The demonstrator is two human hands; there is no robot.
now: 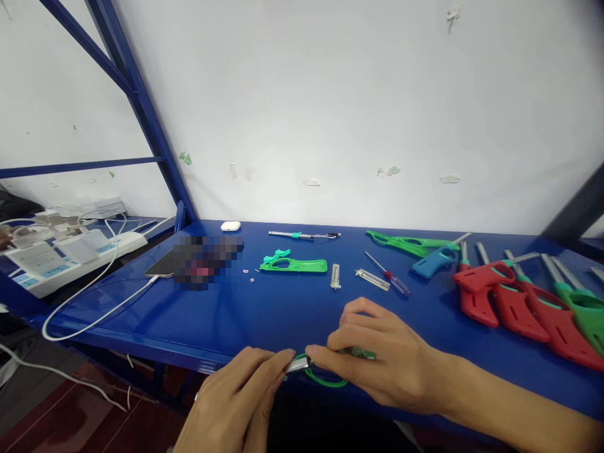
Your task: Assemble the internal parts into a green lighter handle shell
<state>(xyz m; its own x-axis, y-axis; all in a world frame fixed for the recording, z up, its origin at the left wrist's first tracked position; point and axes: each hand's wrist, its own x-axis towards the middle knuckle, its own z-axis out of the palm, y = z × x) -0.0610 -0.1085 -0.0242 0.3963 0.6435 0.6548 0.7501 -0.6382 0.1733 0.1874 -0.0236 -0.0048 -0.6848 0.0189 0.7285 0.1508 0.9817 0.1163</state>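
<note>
The left hand [238, 399] pinches a small silver piece [297, 365] between its fingers, close to the front edge of the blue counter [283, 311]. The right hand [384, 355] has its thumb and a finger closed at the dark end of that piece, with a green plastic part [367, 353] showing under the hand. Off to the right lie red lighters [519, 311] with long noses. Past the hands are a purple screwdriver [400, 284], two clear little parts [375, 280] and a green shell [309, 266]. A blue lighter [431, 263] lies to their right. Farther back rest a thin silver rod [283, 234] and a white case [231, 226], near the white wall [330, 113].
</note>
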